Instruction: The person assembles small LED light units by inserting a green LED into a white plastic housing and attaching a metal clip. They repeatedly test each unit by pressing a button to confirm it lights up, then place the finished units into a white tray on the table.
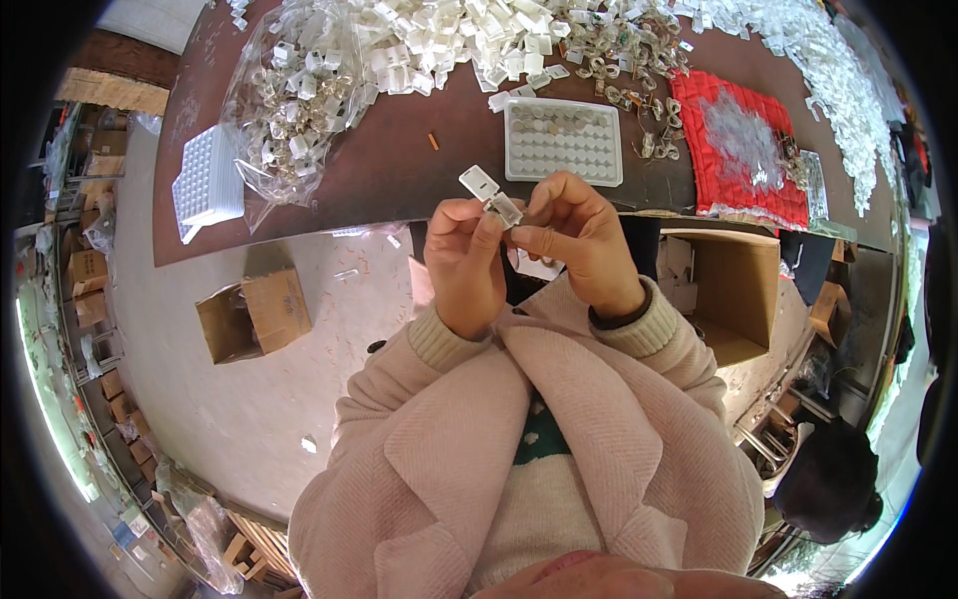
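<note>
Left hand (pixel 465 262) and right hand (pixel 577 243) met above near edge of dark brown desk (pixel 399 175), both pinching small clear hinged plastic case (pixel 492 198), its white lid flipped open up-left. White rectangular compartment tray (pixel 564 141) lay just beyond on desk. Heap of white plastic cases (pixel 469 40) farther back; red quilted cloth (pixel 736 150) at right; open cardboard box (pixel 733 290) below desk edge.
</note>
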A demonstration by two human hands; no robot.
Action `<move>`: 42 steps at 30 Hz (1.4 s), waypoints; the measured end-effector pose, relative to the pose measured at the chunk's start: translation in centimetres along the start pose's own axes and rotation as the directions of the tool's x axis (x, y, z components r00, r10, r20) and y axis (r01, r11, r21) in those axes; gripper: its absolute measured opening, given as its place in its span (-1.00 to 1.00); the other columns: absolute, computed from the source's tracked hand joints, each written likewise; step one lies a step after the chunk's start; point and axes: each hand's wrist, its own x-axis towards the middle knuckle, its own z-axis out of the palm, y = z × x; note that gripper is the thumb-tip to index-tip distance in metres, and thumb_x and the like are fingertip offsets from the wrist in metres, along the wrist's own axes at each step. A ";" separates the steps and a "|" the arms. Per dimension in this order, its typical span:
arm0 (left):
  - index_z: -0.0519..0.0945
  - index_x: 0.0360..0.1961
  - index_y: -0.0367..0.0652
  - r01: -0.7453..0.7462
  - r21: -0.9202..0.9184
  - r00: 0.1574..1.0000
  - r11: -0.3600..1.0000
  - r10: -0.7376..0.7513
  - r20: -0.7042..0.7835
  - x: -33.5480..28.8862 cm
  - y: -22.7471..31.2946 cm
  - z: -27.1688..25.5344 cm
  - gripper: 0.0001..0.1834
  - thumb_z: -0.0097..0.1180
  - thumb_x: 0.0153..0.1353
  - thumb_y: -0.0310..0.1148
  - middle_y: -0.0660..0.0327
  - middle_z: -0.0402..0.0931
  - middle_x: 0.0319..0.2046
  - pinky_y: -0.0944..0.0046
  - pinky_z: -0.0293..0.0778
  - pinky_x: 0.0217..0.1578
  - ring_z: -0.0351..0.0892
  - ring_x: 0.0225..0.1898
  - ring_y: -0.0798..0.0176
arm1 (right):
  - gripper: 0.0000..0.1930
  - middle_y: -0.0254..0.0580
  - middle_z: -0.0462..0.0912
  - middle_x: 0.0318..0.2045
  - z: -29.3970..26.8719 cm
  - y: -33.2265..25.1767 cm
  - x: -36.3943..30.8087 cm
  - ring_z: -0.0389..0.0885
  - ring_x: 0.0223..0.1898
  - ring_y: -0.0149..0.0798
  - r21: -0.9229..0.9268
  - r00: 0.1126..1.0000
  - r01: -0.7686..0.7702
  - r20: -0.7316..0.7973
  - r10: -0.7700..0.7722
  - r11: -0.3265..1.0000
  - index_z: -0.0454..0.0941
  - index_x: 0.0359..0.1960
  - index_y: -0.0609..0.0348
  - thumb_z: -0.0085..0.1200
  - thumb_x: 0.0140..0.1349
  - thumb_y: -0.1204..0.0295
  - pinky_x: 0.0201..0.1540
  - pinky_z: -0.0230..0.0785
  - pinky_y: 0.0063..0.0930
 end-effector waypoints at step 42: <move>0.56 -0.04 -0.21 0.088 -0.137 0.995 0.987 -0.082 0.048 2.2 1.4 -1.4 -0.83 0.12 0.37 -0.58 0.05 0.68 -0.14 0.23 0.65 -0.17 0.71 -0.22 0.20 | -0.80 -0.16 0.65 -0.30 1.2 -1.9 3.0 0.66 -0.33 -0.11 -0.848 0.780 0.484 0.308 -0.544 0.215 0.69 -0.25 0.16 0.31 0.06 0.63 -0.30 0.53 -0.35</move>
